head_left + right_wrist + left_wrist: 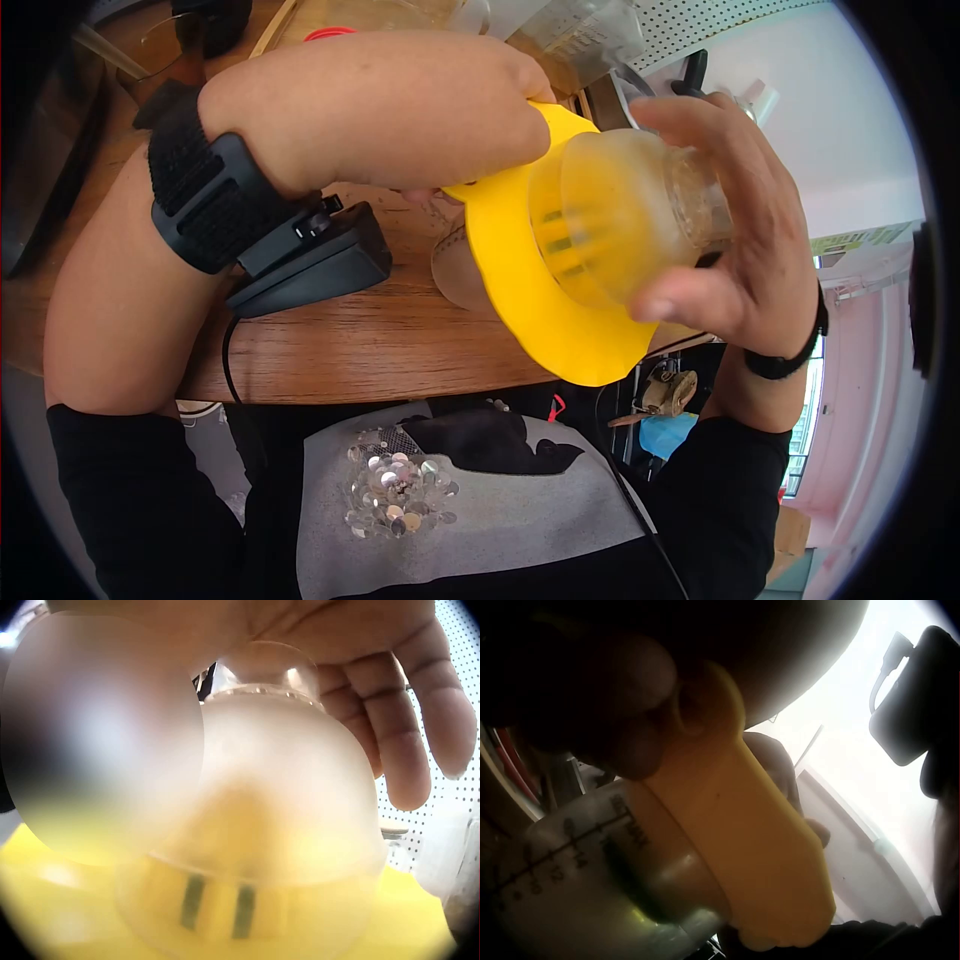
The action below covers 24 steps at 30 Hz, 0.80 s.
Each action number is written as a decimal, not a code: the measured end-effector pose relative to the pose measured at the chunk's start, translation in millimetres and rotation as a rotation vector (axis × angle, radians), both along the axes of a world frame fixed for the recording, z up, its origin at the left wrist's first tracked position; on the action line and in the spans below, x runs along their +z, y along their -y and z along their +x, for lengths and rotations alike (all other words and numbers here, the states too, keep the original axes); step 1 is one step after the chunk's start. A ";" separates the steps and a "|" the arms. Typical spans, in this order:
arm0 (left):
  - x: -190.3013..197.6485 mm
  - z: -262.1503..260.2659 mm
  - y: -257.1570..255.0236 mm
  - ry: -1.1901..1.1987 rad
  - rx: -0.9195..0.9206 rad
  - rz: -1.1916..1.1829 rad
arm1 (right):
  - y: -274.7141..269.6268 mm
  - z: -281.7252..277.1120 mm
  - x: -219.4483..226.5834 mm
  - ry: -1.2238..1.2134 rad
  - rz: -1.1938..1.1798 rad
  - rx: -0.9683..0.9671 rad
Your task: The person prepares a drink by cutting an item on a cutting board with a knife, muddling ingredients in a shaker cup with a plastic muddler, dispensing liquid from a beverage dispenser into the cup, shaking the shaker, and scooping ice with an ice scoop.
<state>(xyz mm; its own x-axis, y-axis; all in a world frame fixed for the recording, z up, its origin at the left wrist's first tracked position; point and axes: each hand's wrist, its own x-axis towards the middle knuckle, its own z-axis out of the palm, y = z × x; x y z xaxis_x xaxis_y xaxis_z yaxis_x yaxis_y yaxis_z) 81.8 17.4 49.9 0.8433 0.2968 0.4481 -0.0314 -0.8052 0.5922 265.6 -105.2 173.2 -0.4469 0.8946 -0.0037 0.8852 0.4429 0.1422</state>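
Observation:
A yellow wavy-rimmed juicer (520,290) is held tilted over the table, with a clear measuring cup (562,877) below it. The left hand (634,682) grips it by its looped handle (731,694); in the head view the forearm hides most of these fingers. Over the juicer's slotted centre sits a frosted dome (292,765) with a clear knob (266,667). The right hand (760,210) spreads around this dome, palm at the knob, fingers extended past one side and thumb along the other. Scale marks and MAX show on the cup in the left wrist view.
The wooden table (400,360) spreads beneath the arms. A clear container (590,35) and a white pegboard (710,25) stand behind the juicer. A camera (320,260) is strapped to the left wrist, its cable hanging past the table's front edge.

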 end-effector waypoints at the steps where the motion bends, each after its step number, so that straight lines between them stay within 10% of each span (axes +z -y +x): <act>1: 5.3 -2.4 3.6 -0.041 0.023 -0.094 | -2.8 4.1 -2.4 -0.177 -0.027 0.122; 7: 42.6 -11.0 22.9 -0.280 0.153 -0.643 | -9.7 19.9 2.4 -0.226 -0.162 0.348; 24: 27.8 -13.1 -7.0 -0.139 0.083 -0.360 | -5.8 14.0 2.6 -0.192 -0.130 0.288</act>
<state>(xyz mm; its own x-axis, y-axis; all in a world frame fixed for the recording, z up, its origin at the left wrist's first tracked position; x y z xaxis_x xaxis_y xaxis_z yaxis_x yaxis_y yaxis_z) 68.7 24.4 77.7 0.8551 0.4841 0.1857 0.1261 -0.5416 0.8312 279.7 -99.4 175.8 -0.6839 0.7296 -0.0009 0.7268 0.6811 -0.0886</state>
